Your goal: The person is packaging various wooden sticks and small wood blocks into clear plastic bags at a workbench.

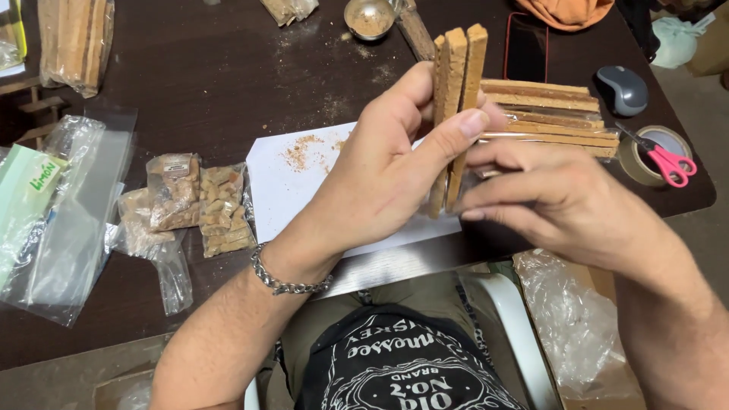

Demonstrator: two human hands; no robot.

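My left hand (383, 171) grips a bundle of three long tan wooden sticks (457, 72), held upright above the table's front edge. My right hand (558, 197) pinches a clear plastic sleeve (486, 176) around the lower ends of the sticks. Under my hands lies a white sheet of paper (285, 178) dusted with brown crumbs. A stack of more tan sticks (550, 114) lies flat just behind my right hand.
Small clear bags of tan chunks (205, 201) and empty plastic bags (64, 220) lie at left. Pink-handled scissors (668, 161) rest on a tape roll (642, 156) at right, beside a grey mouse (623, 89) and a phone (525, 47). A metal bowl (368, 17) sits at the back.
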